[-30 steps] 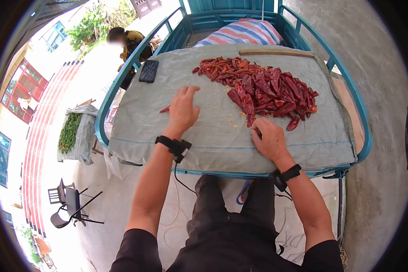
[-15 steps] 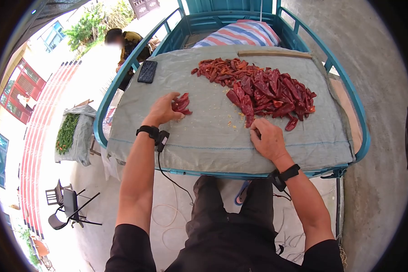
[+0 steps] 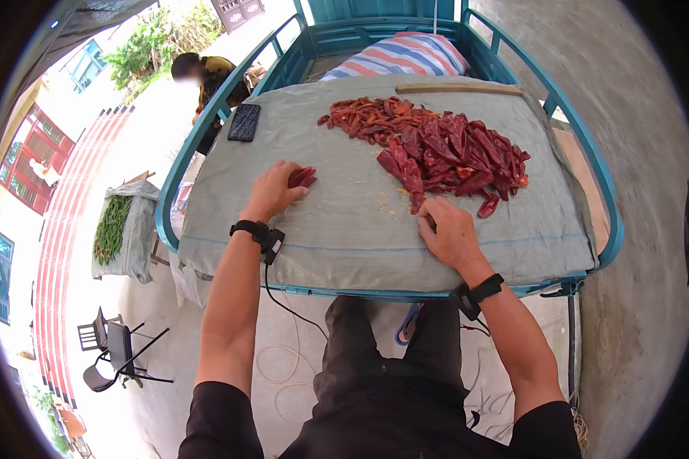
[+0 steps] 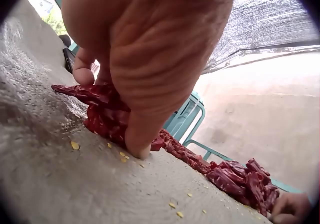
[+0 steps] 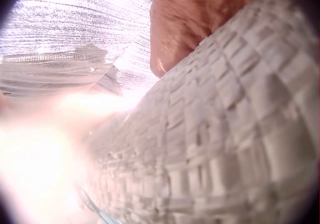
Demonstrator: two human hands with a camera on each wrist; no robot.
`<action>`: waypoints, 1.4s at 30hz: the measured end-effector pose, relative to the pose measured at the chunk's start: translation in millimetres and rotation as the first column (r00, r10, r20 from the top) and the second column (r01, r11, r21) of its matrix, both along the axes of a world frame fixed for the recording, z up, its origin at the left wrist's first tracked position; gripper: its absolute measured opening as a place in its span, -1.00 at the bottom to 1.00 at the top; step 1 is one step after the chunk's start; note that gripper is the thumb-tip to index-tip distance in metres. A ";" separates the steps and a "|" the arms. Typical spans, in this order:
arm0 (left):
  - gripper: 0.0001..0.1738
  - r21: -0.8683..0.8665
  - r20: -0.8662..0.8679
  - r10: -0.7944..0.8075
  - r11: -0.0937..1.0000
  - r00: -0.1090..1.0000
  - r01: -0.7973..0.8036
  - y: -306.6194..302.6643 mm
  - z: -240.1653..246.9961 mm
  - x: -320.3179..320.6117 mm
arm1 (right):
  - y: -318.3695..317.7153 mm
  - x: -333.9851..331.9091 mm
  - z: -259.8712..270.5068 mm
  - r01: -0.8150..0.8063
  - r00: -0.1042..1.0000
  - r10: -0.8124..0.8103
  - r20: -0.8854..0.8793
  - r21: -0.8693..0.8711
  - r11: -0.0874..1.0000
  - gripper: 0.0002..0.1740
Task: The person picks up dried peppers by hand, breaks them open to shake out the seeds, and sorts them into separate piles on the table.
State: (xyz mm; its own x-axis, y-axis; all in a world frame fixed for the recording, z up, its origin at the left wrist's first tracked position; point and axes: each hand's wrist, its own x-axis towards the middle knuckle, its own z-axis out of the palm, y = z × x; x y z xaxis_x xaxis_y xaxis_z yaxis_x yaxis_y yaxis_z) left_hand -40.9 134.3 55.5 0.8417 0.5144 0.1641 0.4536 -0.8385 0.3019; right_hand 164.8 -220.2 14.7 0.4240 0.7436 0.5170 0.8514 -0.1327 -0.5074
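On the left of the woven sheet [image 3: 344,260], my left hand [image 3: 272,191] grips a few wrinkled red chili peppers [image 3: 303,177]. In the left wrist view the thumb and fingers curl down around these peppers [image 4: 107,121], low over the sheet. My right hand [image 3: 449,233] rests on the sheet with loosely curled fingers, at the near edge of the big heap of red chili peppers [image 3: 459,157]. One pepper of the heap points down to its thumb side. Only part of the right hand [image 5: 187,29] shows in the right wrist view, against the weave.
Smaller red pepper pieces [image 3: 371,116] adjoin the heap, and yellow seeds [image 3: 393,206] are scattered nearby. A phone [image 3: 244,122] lies at the far left and a wooden strip [image 3: 459,89] at the back. Blue cart rails [image 3: 589,164] flank the sheet. Another person [image 3: 214,80] is beyond the left rail.
My left hand moved left and back toward me, and picked up red peppers from the sheet. It now holds them closer under the fingers. My right hand has stayed by the heap.
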 end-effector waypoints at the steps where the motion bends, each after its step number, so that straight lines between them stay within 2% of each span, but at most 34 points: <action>1: -0.44 0.006 0.014 0.002 1.000 1.000 -0.002 -2.3 -1.1 0.8 | -0.6 0.2 -0.2 0.000 1.000 0.000 0.004 0.002 1.000 -0.86; 6: -0.53 0.074 0.054 0.013 0.997 0.998 -0.017 -23.1 -0.7 17.4 | -0.1 0.3 -2.6 -0.001 1.000 0.001 0.011 0.013 1.000 -0.86; 9: -0.54 -0.306 0.109 0.099 0.950 0.989 -0.061 -52.8 4.1 43.0 | -0.1 1.0 -2.8 0.004 1.000 -0.004 0.027 0.011 1.000 -0.86; 12: -0.45 -0.514 0.083 0.180 0.850 0.980 -0.112 -94.6 14.3 59.9 | -0.5 1.0 -3.2 0.003 1.000 -0.003 0.013 0.003 1.000 -0.87; 15: -0.40 -0.270 0.233 0.077 0.963 0.969 -0.012 -101.7 -17.4 72.5 | -0.3 2.2 -4.6 -0.002 1.000 0.002 0.018 0.006 1.000 -0.87; 18: -0.39 -0.273 0.277 0.139 0.960 0.951 -0.061 -97.7 -35.8 81.4 | -0.5 1.3 -3.6 0.008 1.000 -0.008 0.011 -0.005 1.000 -0.88; 21: -0.41 -0.517 0.305 0.265 0.852 0.915 -0.075 -87.9 -46.4 83.4 | -1.0 1.1 -2.7 0.007 1.000 -0.007 0.012 -0.003 1.000 -0.88; 24: -0.45 -0.684 0.231 0.344 0.723 0.910 -0.100 -91.7 -34.3 65.3 | -0.7 2.5 -5.5 0.013 1.000 -0.013 0.013 -0.003 1.000 -0.88; 27: -0.54 -0.671 0.252 0.200 0.741 0.947 0.022 -98.7 -23.1 46.4 | -0.4 2.9 -6.3 0.009 1.000 -0.009 0.007 -0.012 1.000 -0.88; 30: -0.55 -0.300 0.232 0.021 0.953 0.973 0.050 -108.4 -18.4 33.5 | -0.2 2.8 -5.8 0.002 1.000 -0.002 -0.008 -0.003 1.000 -0.88; 36: -0.56 -0.308 0.106 0.056 0.951 0.993 -0.021 -112.0 -20.1 38.5 | -0.2 3.1 -5.0 0.006 1.000 -0.006 0.005 -0.009 1.000 -0.89; 39: -0.56 -0.223 0.172 0.091 0.973 0.981 -0.051 -114.5 -24.1 36.4 | 0.2 3.3 -6.0 0.016 1.000 -0.016 0.003 -0.024 1.000 -0.88; 42: -0.61 -0.387 0.246 0.199 0.918 0.949 -0.093 -106.9 -27.1 33.1 | 0.0 3.3 -5.7 0.015 1.000 -0.015 0.003 -0.018 1.000 -0.88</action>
